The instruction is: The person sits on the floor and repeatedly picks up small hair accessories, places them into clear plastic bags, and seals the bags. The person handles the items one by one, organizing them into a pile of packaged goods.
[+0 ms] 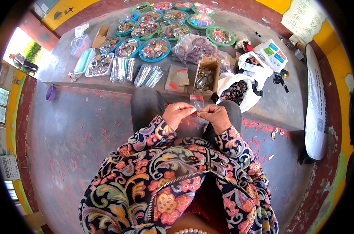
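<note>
Clear bag point(197, 103) upright at your fingertips

Your left hand point(177, 114) has its thumb and forefinger together, clamped on the near edge of the small clear bag. Your right hand point(216, 117) pinches that edge too, thumb against bent forefinger, just beside the left fingertips. The bag rises from between the two pinches and points away from you, its red band at the far end, beyond your fingers. You cannot tell from here whether anything is inside it.

Your grey-trousered knees point(147, 102) flank your hands. Just past the bag, on the raised grey platform point(278, 112), stands an open cardboard box point(210, 62) of small wrapped items; to its left lies a stack of clear bags with red strips point(177, 81), then long silvery packets point(148, 76). To the right of the box, a white plastic bag point(249, 102) sits open on dark patterned stuff.

Farther out, blue and green bowls point(155, 60) of packaged goods crowd together. Red scraps point(250, 141) litter the floor around you, and a purple bucket point(51, 93) stands at far left
</note>
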The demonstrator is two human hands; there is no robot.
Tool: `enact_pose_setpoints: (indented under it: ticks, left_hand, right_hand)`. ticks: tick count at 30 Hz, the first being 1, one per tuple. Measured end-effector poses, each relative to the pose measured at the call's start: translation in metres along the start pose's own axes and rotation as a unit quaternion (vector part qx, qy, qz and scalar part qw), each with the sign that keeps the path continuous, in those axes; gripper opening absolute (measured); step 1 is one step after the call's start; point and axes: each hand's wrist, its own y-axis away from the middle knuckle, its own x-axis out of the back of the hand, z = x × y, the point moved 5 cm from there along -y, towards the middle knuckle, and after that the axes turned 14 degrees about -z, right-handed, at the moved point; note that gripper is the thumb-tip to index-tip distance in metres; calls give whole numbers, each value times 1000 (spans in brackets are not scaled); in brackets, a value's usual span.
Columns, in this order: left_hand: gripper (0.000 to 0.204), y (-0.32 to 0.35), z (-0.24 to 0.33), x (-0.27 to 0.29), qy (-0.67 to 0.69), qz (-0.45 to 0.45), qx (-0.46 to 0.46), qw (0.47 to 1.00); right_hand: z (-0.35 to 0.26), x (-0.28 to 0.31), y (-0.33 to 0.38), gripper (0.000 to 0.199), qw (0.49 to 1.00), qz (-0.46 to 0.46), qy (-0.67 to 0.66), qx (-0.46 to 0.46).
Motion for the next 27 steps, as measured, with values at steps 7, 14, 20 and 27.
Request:
enact_pose_setpoints:
  ticks: [7, 14, 20, 27]
  left_hand:
    - [31, 4, 18, -7, -32, -57, -50, 997]
    - [38, 11, 57, -12, -518, -69, -206, 827]
    - [21, 2, 46, -7, -510, -146, -75, 844]
    - [12, -8, 38, -7, -548, -212, -75, 806]
  right_hand:
    - [8, 1, -1, 9, 1000, -25, -3, -8]
    - [10, 1, -1, 7, 998, -45, 0, -39]
    - [6, -4, -1, 4, 991, -83, 79, -66]
    - [9, -2, -3, 5, 980, -116, 154, -55]
